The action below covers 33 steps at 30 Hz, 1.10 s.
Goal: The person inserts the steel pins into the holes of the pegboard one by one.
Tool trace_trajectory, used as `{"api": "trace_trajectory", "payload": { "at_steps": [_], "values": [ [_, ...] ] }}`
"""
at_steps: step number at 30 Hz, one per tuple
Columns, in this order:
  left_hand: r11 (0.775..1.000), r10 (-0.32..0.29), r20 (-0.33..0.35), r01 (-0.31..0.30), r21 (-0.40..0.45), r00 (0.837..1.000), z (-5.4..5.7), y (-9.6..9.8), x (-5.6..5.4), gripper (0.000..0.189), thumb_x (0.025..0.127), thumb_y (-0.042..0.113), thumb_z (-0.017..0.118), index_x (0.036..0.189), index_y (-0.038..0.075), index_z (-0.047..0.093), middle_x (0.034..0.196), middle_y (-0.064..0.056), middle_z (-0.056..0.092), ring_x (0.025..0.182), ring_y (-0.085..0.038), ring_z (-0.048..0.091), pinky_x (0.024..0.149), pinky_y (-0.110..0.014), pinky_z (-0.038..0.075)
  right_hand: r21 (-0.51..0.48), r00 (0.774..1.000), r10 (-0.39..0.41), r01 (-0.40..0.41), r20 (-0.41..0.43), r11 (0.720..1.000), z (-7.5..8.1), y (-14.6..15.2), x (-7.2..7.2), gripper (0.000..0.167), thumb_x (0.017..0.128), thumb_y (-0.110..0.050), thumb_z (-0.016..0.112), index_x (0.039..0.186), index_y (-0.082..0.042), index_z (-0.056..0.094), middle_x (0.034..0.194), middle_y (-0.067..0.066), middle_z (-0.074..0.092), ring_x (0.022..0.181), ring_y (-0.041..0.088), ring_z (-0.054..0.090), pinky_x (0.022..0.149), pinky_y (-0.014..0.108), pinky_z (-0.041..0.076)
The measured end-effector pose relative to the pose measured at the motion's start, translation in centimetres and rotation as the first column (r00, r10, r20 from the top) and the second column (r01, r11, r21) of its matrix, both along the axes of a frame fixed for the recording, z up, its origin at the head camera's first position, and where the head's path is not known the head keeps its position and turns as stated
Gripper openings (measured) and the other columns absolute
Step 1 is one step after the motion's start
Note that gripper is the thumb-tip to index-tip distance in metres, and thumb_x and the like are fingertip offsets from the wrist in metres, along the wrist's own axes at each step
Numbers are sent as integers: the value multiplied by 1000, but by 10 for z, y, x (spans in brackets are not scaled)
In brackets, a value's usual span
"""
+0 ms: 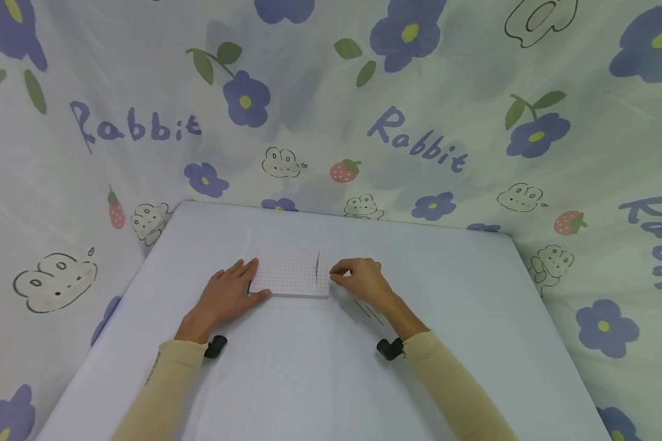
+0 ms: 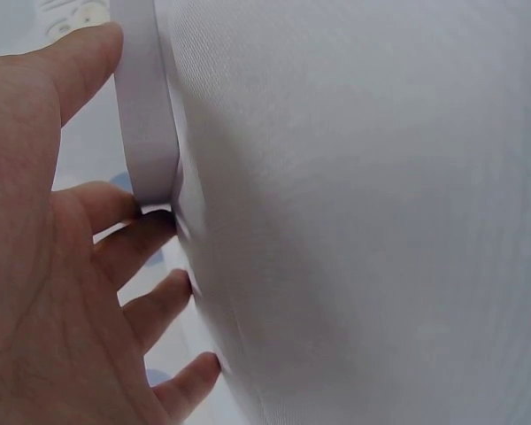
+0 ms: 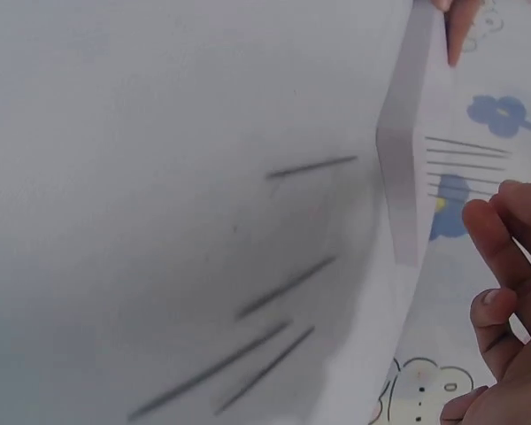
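Observation:
A white board with a grid of small holes [image 1: 289,272] lies on the table, and a row of thin dark sticks [image 1: 317,267] stands upright along its right side. My left hand [image 1: 228,294] holds the board's near left corner, thumb at the front edge [image 2: 146,106] and fingers spread along the left side. Just off the right edge is my right hand [image 1: 361,278], thumb and index fingertips brought together close to the standing sticks [image 3: 465,166]. I cannot tell whether a stick is between those fingertips. Several loose dark sticks [image 3: 208,372] lie on the table beneath that hand.
A white cloth covers the table [image 1: 287,367]. Behind it hangs a curtain [image 1: 309,122] printed with flowers, rabbits and lettering, which also runs down both sides. A black wrist camera [image 1: 216,346] sits at the left cuff, another camera [image 1: 389,349] at the right.

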<state>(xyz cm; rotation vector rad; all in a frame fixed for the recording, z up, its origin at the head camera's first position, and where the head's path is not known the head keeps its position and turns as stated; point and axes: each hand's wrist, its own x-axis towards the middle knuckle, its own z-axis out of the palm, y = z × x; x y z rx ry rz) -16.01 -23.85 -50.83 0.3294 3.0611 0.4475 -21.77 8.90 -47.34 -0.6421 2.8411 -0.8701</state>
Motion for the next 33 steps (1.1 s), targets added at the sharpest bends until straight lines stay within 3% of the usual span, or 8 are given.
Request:
{"api": "trace_trajectory", "payload": {
  "at_steps": [14,27,33],
  "values": [
    [1000,5,0,-5,12,1000,-3,0,0,92,95,62,58,156,-2,31,160,-20,34,148,-44,27,115,-67,22,-51,994,-109,108,-26,993,17,51,11,17,94,-35,72,103,-23,80,100,-10,76,85,14,60,88,48,37],
    [1000,7,4,-7,1,1000,-2,-1,-2,92,94,61,58,157,0,30,160,-20,34,149,-43,27,115,-67,22,69,985,-172,170,18,983,-12,74,27,15,89,-30,77,100,-20,80,93,-8,75,85,18,66,81,48,38],
    [1000,7,16,-7,-2,1000,-2,-1,-2,92,95,63,56,157,1,29,161,-19,33,149,-43,26,116,-67,21,110,982,-187,183,32,977,-21,78,33,15,87,-33,79,98,-22,80,94,-8,75,95,23,69,82,50,40]
  ]
}}
